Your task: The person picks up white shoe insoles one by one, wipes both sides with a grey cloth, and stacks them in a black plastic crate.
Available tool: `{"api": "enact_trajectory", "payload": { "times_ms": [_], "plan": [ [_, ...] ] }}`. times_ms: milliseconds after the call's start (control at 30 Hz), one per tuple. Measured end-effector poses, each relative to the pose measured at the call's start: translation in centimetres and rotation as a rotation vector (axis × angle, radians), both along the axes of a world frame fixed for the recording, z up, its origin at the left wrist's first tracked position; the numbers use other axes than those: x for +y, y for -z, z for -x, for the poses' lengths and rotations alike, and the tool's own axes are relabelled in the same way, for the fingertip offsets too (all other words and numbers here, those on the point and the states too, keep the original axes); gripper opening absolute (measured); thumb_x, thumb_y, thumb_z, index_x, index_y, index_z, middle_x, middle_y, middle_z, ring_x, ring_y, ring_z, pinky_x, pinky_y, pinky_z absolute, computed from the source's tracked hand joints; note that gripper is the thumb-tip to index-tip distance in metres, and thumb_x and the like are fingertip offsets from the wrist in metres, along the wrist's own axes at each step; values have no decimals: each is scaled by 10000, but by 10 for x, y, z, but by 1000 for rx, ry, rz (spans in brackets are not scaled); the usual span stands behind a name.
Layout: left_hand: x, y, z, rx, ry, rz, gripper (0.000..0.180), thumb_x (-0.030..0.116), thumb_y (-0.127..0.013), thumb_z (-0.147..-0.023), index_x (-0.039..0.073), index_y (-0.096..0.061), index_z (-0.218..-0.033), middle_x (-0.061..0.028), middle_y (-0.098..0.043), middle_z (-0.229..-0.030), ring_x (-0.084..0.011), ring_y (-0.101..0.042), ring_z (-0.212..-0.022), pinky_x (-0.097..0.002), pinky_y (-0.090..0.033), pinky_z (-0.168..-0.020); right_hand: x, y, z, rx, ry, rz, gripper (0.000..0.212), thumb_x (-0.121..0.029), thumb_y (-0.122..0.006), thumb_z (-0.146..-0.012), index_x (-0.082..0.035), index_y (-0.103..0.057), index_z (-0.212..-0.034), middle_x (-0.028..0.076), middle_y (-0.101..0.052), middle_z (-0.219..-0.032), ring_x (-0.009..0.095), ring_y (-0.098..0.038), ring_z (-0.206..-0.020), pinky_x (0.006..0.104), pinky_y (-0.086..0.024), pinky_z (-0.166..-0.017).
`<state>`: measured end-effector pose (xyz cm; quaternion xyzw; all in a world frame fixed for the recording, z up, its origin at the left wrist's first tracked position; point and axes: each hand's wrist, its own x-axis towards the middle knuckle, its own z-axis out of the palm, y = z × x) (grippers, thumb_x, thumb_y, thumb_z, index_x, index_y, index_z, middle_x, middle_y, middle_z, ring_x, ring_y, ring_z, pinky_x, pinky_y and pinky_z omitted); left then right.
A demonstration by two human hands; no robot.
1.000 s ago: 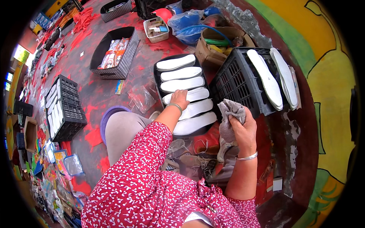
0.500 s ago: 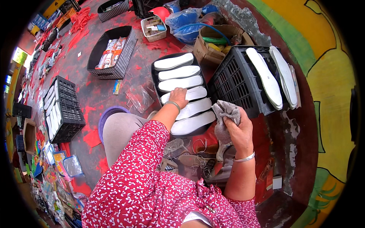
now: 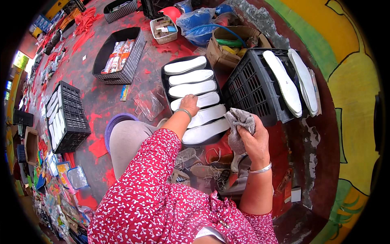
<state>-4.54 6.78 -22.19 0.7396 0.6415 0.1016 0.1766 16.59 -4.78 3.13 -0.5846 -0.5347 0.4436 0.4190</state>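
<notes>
Several white shoe soles (image 3: 191,76) lie in a row across a black tray (image 3: 165,86) in front of me. My left hand (image 3: 189,105) has its fingers bent over the left part of one sole (image 3: 207,99), about the middle of the row. Some of its fingertips are hidden. To the right of the tray, my right hand (image 3: 256,142) grips a crumpled grey cloth (image 3: 240,122), held up above the near right corner.
An upturned black crate (image 3: 250,87) carries more white soles (image 3: 283,83) at the right, near the wall. Another crate (image 3: 75,118) of soles stands left. Beyond are a checkered basket (image 3: 136,61) and a cardboard box (image 3: 221,55). Shoes (image 3: 205,171) lie below the tray.
My left hand and the sole under it have shifted slightly to the left. The right hand has moved a little left with the cloth.
</notes>
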Motion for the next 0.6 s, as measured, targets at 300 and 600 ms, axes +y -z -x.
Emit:
{"api": "enact_trajectory", "payload": {
  "times_ms": [300,600],
  "plan": [
    [1,8,-2,57,13,-33,456,296,-707,-740,63,-576,-1110,-110,-532,-1169,-269,-460,-1145,-389,-391,-954,1,6,0,15,-18,-21,315,19,-589,-781,-3,-598,-1095,74,-662,-987,111,-597,-913,255,-464,-828],
    [-2,9,-6,100,20,-72,516,312,-700,-748,86,-546,-1185,-92,-521,-1206,-250,-437,-1178,-397,-363,-970,0,4,2,-4,-19,0,302,14,-591,-786,-6,-602,-1088,72,-664,-974,106,-597,-902,253,-467,-816]
  ]
}}
